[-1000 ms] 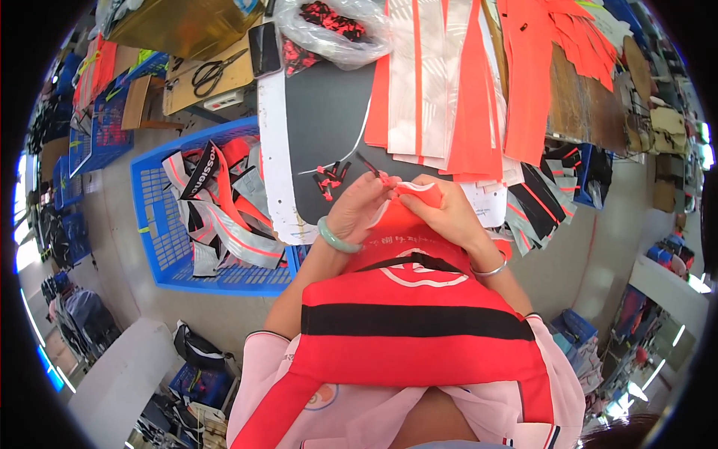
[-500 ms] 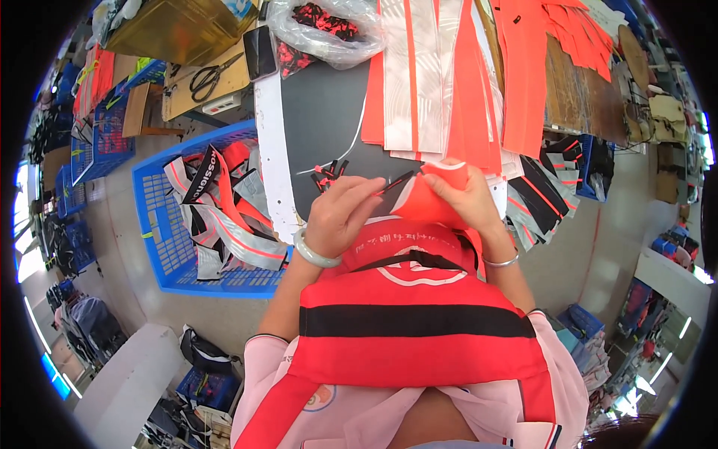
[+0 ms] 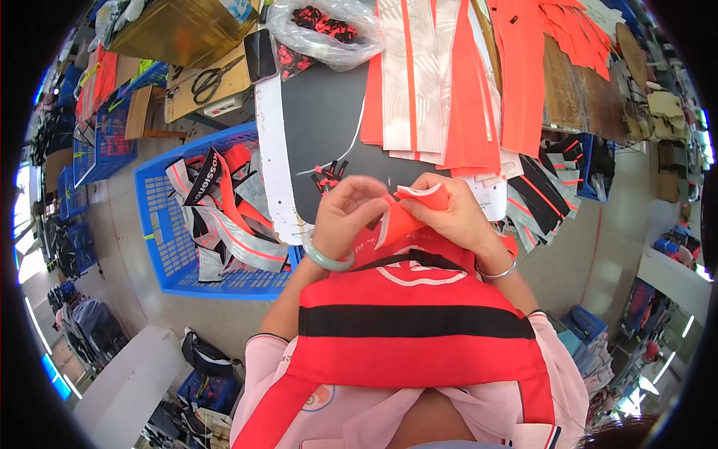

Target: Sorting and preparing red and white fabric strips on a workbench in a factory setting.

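Observation:
My right hand [image 3: 455,215] grips an orange fabric strip [image 3: 404,224] with a pale underside, folded over near the thumb. Its other end hangs toward my lap. My left hand [image 3: 345,217], with a pale green bangle at the wrist, is closed in a pinch against the strip's left edge. The small black tab it held earlier is now hidden behind its fingers. Just beyond this hand, several black-and-red tabs [image 3: 329,176] lie on the dark tabletop [image 3: 318,120].
Orange and silver strips [image 3: 415,82] are stacked on the table's far side. Nearby are a clear bag of tabs [image 3: 329,34], a phone [image 3: 260,56] and scissors [image 3: 215,81]. At left stands a blue basket [image 3: 153,224] of strips; more striped strips [image 3: 542,194] hang at right.
My hands have come together. The right hand moved left and nearer with the orange strip, and the left fingers carried the black tab to its edge, where the tab went out of sight.

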Demonstrator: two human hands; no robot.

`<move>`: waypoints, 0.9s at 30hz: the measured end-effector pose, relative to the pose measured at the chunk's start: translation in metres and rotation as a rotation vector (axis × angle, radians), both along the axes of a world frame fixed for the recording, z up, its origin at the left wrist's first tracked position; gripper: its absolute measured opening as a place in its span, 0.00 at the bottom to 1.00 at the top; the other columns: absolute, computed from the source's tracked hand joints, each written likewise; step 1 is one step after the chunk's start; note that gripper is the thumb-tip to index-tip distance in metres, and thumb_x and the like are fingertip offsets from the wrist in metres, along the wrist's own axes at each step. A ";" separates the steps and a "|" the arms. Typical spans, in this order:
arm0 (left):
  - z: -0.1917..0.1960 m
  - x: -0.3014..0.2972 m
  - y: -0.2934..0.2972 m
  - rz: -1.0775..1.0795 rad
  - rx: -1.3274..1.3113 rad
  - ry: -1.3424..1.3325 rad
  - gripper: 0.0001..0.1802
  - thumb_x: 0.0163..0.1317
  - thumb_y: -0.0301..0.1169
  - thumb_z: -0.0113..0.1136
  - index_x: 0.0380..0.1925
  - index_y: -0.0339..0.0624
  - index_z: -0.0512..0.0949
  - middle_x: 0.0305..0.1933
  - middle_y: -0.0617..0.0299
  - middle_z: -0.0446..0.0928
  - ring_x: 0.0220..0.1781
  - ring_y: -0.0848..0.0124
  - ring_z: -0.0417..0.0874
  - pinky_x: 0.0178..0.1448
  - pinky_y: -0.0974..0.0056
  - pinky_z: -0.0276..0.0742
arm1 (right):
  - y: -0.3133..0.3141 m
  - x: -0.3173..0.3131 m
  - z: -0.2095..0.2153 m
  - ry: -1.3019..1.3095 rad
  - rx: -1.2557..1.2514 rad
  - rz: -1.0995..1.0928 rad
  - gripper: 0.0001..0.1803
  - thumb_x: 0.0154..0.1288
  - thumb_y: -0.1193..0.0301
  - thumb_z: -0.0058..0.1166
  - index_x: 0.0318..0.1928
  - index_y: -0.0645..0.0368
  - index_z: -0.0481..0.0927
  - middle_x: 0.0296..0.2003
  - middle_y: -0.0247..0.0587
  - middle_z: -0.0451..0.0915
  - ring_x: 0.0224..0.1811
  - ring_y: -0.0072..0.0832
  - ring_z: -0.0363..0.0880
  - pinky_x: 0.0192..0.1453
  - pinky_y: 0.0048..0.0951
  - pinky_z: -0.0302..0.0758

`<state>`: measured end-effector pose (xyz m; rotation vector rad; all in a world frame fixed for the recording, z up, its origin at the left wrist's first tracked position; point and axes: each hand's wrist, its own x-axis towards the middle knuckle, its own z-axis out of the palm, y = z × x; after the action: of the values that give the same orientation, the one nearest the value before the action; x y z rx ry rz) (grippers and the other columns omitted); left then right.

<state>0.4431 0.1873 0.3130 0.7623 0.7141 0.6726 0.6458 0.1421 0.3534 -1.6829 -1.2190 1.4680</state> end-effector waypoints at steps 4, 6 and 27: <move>0.000 -0.007 0.002 -0.094 0.107 0.104 0.12 0.64 0.19 0.57 0.48 0.35 0.77 0.43 0.64 0.79 0.40 0.79 0.80 0.42 0.73 0.77 | -0.001 -0.003 -0.002 0.025 0.039 0.014 0.08 0.61 0.71 0.61 0.34 0.62 0.79 0.28 0.33 0.80 0.32 0.16 0.76 0.36 0.21 0.72; 0.006 -0.004 0.005 -0.078 0.202 0.117 0.14 0.64 0.19 0.57 0.50 0.34 0.76 0.43 0.63 0.79 0.41 0.78 0.80 0.45 0.72 0.78 | -0.002 -0.004 -0.006 0.033 0.045 0.008 0.08 0.61 0.71 0.61 0.35 0.62 0.79 0.28 0.33 0.80 0.32 0.16 0.77 0.37 0.21 0.72; 0.022 0.003 0.050 -0.421 0.265 0.306 0.22 0.59 0.22 0.62 0.53 0.36 0.70 0.34 0.61 0.81 0.36 0.79 0.81 0.42 0.74 0.76 | -0.009 -0.011 -0.011 -0.356 0.323 -0.048 0.11 0.55 0.69 0.61 0.37 0.61 0.77 0.31 0.48 0.80 0.37 0.47 0.80 0.39 0.40 0.76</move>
<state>0.4459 0.2377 0.3352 1.2365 0.7166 0.2685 0.6350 0.1327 0.3423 -1.7744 -1.4984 0.9039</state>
